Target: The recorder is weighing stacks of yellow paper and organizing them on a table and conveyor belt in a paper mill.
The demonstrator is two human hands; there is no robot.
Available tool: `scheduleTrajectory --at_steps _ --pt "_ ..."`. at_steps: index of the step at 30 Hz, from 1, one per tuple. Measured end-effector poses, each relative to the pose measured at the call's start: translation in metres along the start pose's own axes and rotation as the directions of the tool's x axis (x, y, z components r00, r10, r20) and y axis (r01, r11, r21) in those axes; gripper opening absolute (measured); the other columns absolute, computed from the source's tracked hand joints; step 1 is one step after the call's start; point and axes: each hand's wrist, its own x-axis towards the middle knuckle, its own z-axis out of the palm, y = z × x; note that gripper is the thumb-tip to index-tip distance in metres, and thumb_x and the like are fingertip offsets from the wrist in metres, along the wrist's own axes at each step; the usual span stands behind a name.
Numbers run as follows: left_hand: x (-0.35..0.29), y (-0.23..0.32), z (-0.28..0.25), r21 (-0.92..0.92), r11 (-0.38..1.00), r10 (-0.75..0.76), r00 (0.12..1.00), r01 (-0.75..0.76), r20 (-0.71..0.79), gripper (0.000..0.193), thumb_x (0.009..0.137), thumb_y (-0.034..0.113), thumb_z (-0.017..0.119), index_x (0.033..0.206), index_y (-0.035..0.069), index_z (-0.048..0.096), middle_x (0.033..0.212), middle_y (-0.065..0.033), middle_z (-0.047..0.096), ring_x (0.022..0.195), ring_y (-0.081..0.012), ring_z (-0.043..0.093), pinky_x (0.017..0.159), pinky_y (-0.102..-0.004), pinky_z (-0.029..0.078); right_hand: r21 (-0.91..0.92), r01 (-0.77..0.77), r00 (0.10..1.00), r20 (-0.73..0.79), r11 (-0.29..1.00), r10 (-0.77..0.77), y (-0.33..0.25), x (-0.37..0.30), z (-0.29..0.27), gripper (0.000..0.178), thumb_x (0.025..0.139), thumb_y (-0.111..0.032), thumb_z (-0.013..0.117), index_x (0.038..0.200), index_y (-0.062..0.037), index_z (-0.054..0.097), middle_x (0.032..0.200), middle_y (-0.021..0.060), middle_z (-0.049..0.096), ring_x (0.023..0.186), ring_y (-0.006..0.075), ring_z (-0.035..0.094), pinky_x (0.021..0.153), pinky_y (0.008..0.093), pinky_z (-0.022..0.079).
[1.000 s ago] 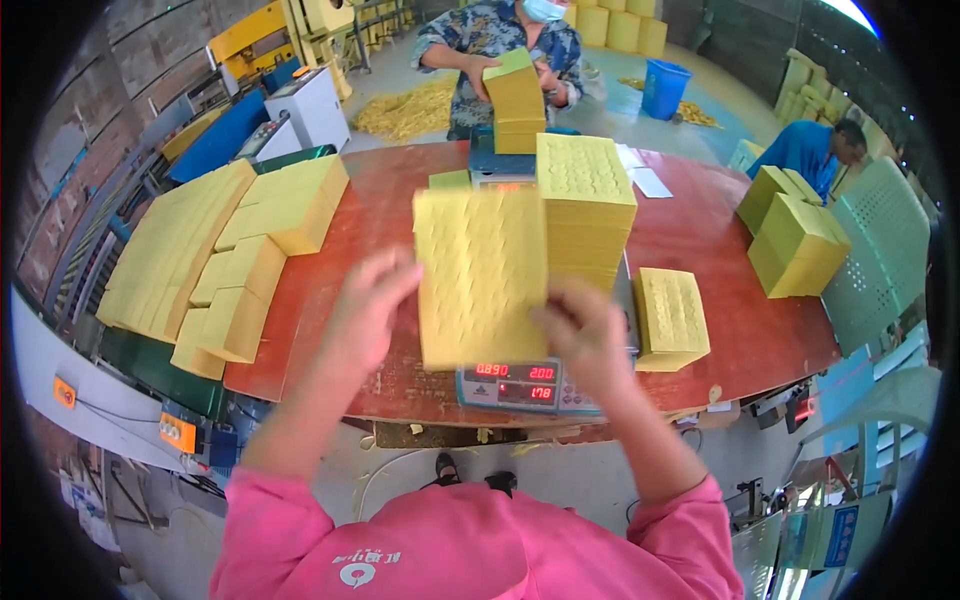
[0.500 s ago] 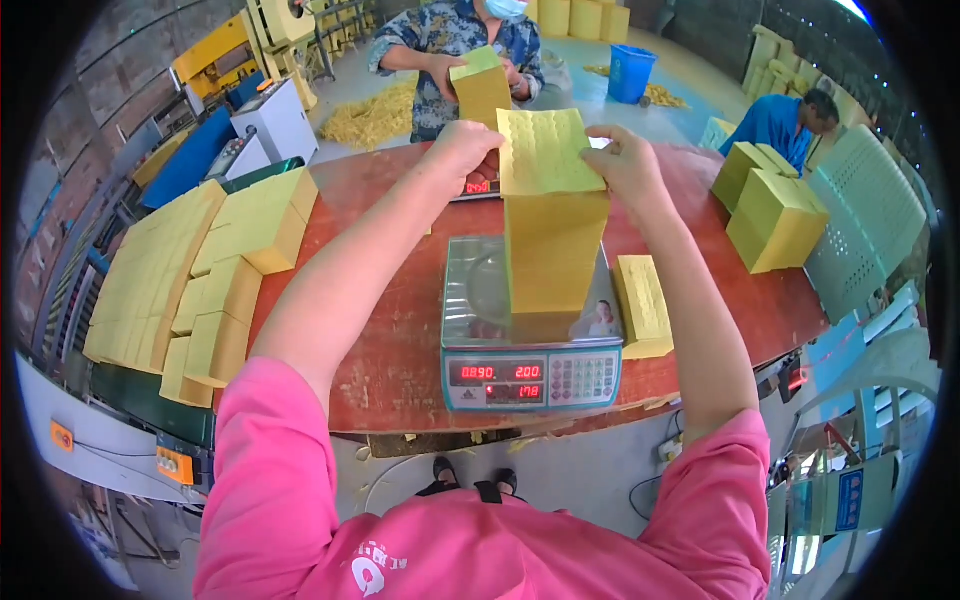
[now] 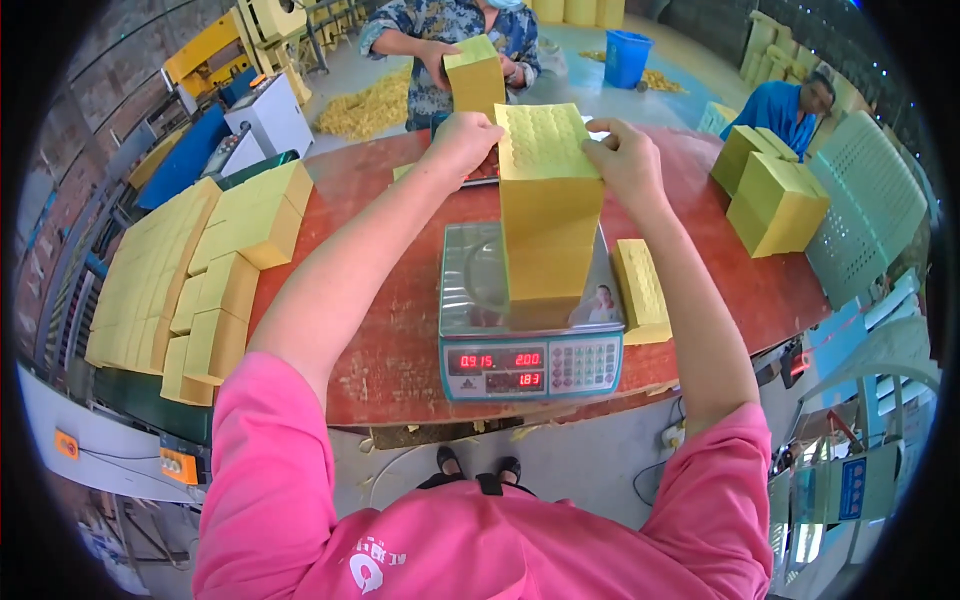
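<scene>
A tall stack of yellow perforated sheets (image 3: 545, 215) stands on the steel pan of a digital scale (image 3: 470, 285) at the near edge of a red-brown table (image 3: 370, 180). My left hand (image 3: 462, 140) grips the stack's top left corner, and my right hand (image 3: 625, 160) holds its top right edge. A thin pile of the same yellow sheets (image 3: 640, 290) lies on the table just right of the scale.
Yellow sheet stacks (image 3: 215, 270) crowd the left side, and more blocks (image 3: 775, 200) sit at the right. A person across the table holds another yellow stack (image 3: 475, 75). A second person in blue (image 3: 785, 110) is at far right beside grey-green crates (image 3: 865, 215).
The yellow stack I held up near my face has gone down onto the scale pan. Both my hands stay at its top, and the view has moved in closer.
</scene>
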Motion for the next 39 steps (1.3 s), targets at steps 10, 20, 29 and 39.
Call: scheduleTrajectory --at_steps 10,20,29,39 --pt "0.015 -0.025 0.003 0.32 0.924 0.266 0.954 -0.211 -0.139 0.029 0.088 0.027 0.061 0.077 0.001 0.06 0.068 -0.016 0.065 0.064 -0.0315 0.065 0.058 -0.0419 0.049 0.066 -0.007 0.999 -0.032 0.998 0.009 0.006 0.0 0.005 0.027 0.079 -0.016 0.068 0.104 -0.005 0.07 0.071 0.0071 0.065 0.066 0.0179 0.062 0.065 0.032 0.049" --pt "-0.017 -0.028 0.009 0.463 0.819 0.463 0.868 -0.339 -0.183 0.032 0.092 0.032 0.057 0.082 0.002 0.059 0.078 -0.022 0.062 0.078 -0.042 0.061 0.065 -0.0462 0.046 0.322 0.023 0.993 -0.115 0.946 0.015 0.009 -0.033 -0.006 0.02 0.084 -0.009 0.063 0.101 -0.0004 0.068 0.074 0.0044 0.064 0.067 0.0116 0.059 0.064 0.0282 0.048" --pt "-0.181 -0.204 -0.065 0.193 0.98 0.056 0.868 0.046 -0.493 0.023 0.099 0.021 0.052 0.109 0.001 0.059 0.086 -0.0052 0.061 0.072 -0.01 0.059 0.066 -0.0266 0.05 0.486 -0.285 0.958 0.156 0.826 0.239 0.034 -0.294 0.002 0.016 0.089 0.006 0.053 0.099 0.0018 0.065 0.075 0.0004 0.058 0.066 0.0063 0.053 0.059 0.0205 0.044" --pt "-0.338 -0.299 -0.07 0.858 0.416 0.216 0.884 0.301 -0.414 0.034 0.091 0.019 0.055 0.121 0.002 0.059 0.133 -0.0163 0.054 0.121 -0.0353 0.049 0.102 -0.0462 0.037 0.472 -0.828 0.54 0.523 0.304 0.659 0.067 -0.399 0.021 0.017 0.092 -0.004 0.052 0.101 0.0003 0.066 0.077 0.0045 0.061 0.065 0.0113 0.058 0.061 0.0247 0.045"
